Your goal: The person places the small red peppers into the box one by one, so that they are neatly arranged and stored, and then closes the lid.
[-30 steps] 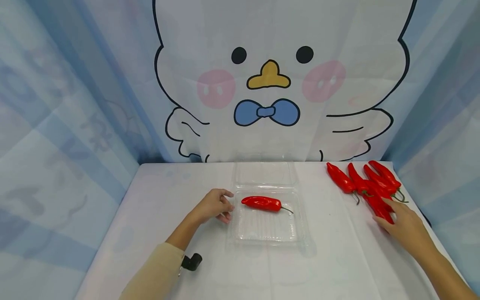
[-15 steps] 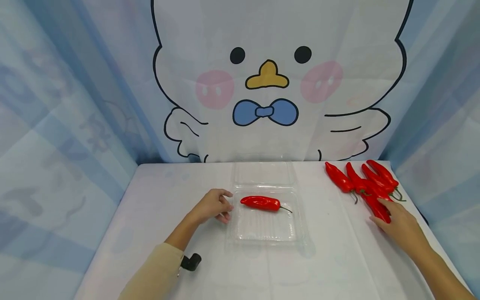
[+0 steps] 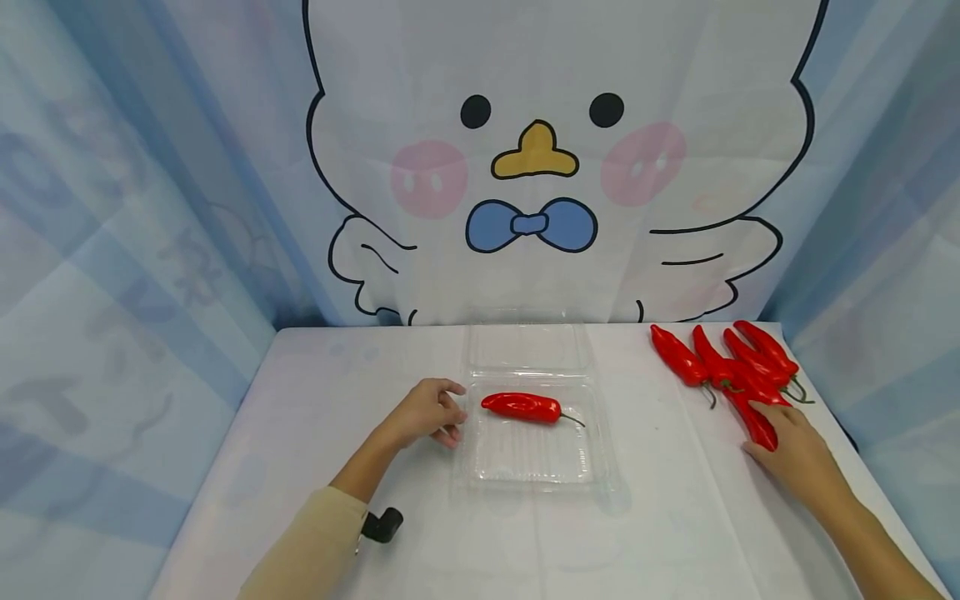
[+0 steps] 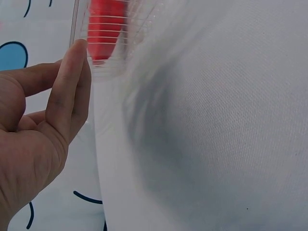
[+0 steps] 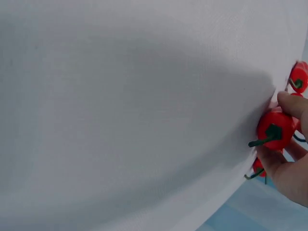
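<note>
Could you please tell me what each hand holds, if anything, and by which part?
The right hand grips a red pepper around its stem end. The left hand is at the edge of the clear container; whether it grips is unclear.

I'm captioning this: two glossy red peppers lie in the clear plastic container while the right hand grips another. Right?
Wrong count: the head view shows one glossy red pepper in the clear plastic container. The right hand does grip another pepper.

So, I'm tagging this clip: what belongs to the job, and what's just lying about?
Seems part of the job:
gripped pepper, in the right hand
open clear container, by the left hand
red pepper lying in it
other peppers nearby

Seems incidental:
printed curtain
white tabletop
black object at the left wrist
</note>
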`<state>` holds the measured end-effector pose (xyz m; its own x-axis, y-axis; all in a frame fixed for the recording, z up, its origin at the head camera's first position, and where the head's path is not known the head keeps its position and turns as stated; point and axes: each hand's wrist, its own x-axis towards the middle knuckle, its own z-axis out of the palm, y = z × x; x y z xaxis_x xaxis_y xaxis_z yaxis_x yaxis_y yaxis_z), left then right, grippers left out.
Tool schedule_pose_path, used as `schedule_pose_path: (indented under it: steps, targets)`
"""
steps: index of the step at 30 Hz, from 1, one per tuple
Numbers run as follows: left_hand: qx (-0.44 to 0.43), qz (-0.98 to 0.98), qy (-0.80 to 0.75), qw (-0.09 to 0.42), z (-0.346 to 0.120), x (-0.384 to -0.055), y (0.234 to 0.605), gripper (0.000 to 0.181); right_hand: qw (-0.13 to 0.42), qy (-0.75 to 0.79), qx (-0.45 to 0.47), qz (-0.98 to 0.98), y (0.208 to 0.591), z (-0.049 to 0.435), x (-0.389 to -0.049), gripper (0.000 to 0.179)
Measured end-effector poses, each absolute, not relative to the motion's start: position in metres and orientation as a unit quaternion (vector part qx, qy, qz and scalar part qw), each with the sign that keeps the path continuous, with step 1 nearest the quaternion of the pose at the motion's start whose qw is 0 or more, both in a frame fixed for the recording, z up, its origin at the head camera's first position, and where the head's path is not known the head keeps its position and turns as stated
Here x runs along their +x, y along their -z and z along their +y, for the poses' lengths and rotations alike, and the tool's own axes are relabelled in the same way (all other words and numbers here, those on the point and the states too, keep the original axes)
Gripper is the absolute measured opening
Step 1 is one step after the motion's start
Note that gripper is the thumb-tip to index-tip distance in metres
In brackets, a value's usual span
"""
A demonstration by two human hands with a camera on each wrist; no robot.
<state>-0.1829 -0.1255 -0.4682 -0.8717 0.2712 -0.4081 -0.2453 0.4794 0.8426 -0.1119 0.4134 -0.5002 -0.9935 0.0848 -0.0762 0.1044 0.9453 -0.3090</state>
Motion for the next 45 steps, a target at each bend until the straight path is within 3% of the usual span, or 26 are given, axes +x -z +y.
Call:
schedule_pose_path:
  steps: [40,45]
  targets:
    - [0.000,0.796,-0.543,0.266,-0.126,-0.185,0.470,0.048,0.020,0.169,0.067,0.983,0.493,0.415,-0.103,0.079]
    - [0.000,0.795,-0.545,0.266,-0.126,-0.186,0.469,0.048,-0.005,0.180,0.062,0.982,0.487,0.417,-0.100,0.076]
